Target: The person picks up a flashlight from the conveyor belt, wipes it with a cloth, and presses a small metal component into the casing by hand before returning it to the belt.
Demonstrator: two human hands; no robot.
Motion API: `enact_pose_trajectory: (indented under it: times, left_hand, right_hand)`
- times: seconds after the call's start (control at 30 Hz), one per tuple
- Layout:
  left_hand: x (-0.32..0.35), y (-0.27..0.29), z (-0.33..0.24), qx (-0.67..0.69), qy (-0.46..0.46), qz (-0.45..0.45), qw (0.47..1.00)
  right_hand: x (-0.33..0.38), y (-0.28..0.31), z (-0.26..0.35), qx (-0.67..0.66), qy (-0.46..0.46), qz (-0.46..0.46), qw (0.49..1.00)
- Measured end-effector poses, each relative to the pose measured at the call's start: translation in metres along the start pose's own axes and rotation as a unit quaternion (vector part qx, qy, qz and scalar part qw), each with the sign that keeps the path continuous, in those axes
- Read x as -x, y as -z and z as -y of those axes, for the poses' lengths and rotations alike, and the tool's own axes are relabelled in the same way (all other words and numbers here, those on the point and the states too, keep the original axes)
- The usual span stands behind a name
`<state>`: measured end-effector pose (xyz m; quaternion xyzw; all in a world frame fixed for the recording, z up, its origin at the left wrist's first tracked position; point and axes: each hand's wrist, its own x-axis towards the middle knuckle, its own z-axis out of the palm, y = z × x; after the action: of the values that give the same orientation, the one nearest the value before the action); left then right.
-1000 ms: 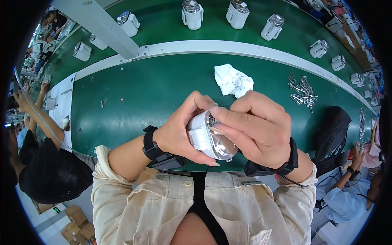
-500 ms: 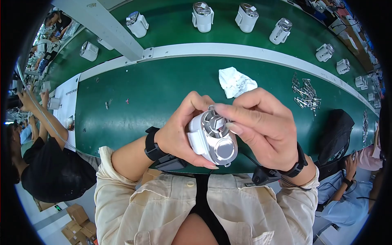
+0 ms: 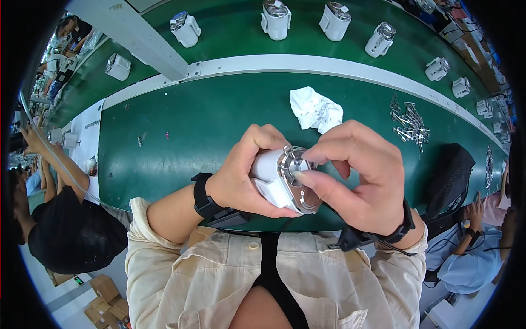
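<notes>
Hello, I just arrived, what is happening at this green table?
A person holds a small white device with a round metal end in the left hand. The right hand presses its fingertips on that metal end. On the green table behind lie a crumpled white cloth and a pile of small metal parts. More white devices stand in a row farther back.

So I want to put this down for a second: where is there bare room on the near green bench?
Bare green bench surface lies between the white paper sheet and the crumpled white cloth. Crowded rightward by the pile of small metal clips.
</notes>
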<state>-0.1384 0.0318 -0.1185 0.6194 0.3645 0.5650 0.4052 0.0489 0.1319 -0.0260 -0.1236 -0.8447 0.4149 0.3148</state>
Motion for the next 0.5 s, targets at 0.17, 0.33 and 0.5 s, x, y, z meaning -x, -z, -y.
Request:
enact_pose_trajectory:
  times: [0.17, 0.33, 0.5]
  left_hand:
    - [-0.002, 0.002, -0.004, 0.025, -0.01, -0.011, 1.0]
    - [0.002, 0.003, -0.007, 0.021, -0.01, -0.011, 1.0]
    - [0.005, 0.004, -0.006, -0.15, -0.107, -0.095, 0.978]
  right_hand:
    - [0.0, 0.003, -0.007, -0.138, -0.057, 0.035, 0.988]
    - [-0.004, 0.005, -0.003, -0.081, 0.016, 0.041, 0.996]
    - [0.0, -0.002, 0.009, -0.053, -0.066, -0.048, 0.995]
